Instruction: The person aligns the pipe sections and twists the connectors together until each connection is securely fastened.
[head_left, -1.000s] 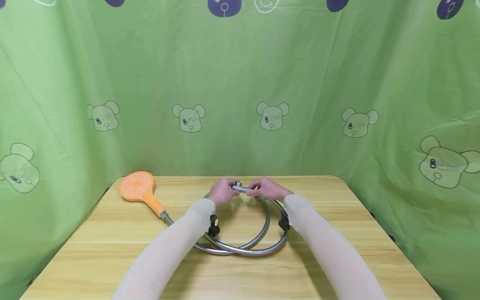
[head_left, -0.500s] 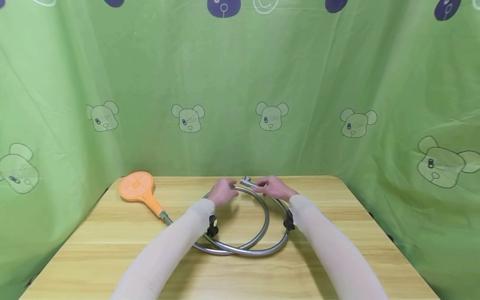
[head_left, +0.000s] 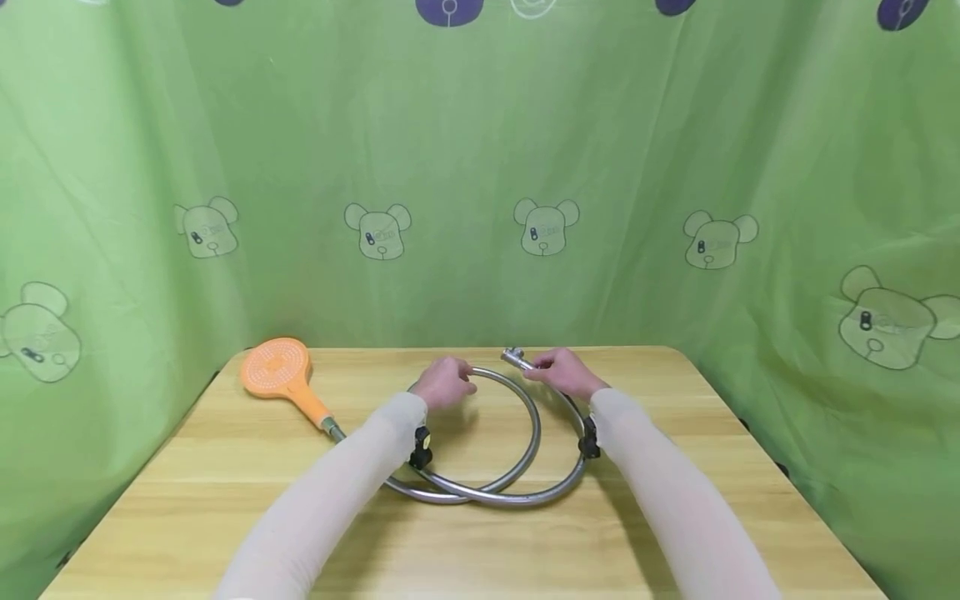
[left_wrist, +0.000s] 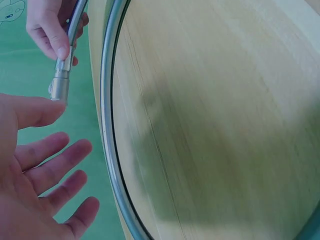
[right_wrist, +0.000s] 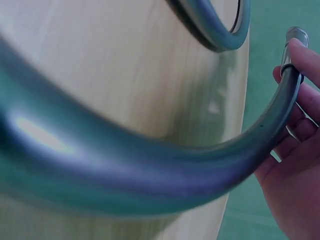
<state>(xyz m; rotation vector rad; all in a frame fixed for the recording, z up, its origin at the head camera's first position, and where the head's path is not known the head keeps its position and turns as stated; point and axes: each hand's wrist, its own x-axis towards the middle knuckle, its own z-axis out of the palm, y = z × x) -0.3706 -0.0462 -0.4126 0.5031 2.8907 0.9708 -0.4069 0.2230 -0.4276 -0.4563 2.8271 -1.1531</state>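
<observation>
A grey metallic shower hose [head_left: 536, 430] lies looped on the wooden table. Its left end joins the green-grey collar of an orange shower head [head_left: 276, 368]. Between thumb and fingers, my right hand [head_left: 567, 374] pinches the hose's other end, just behind a silver metal fitting [head_left: 514, 358]. In the right wrist view the thumb of that hand [right_wrist: 300, 150] presses on the hose's metal end. My left hand [head_left: 444, 382] is beside the hose loop, its fingers loosely spread and holding nothing in the left wrist view. There, its thumb appears near the fitting [left_wrist: 60, 87]; contact is unclear.
The wooden table [head_left: 480, 558] ends at a green curtain [head_left: 465, 300] with bear drawings, which surrounds the back and sides. Black wrist cameras sit under both sleeves, close to the hose.
My left hand has let go of the silver fitting. My right hand has moved right and slightly away from me, carrying the fitting with the hose end.
</observation>
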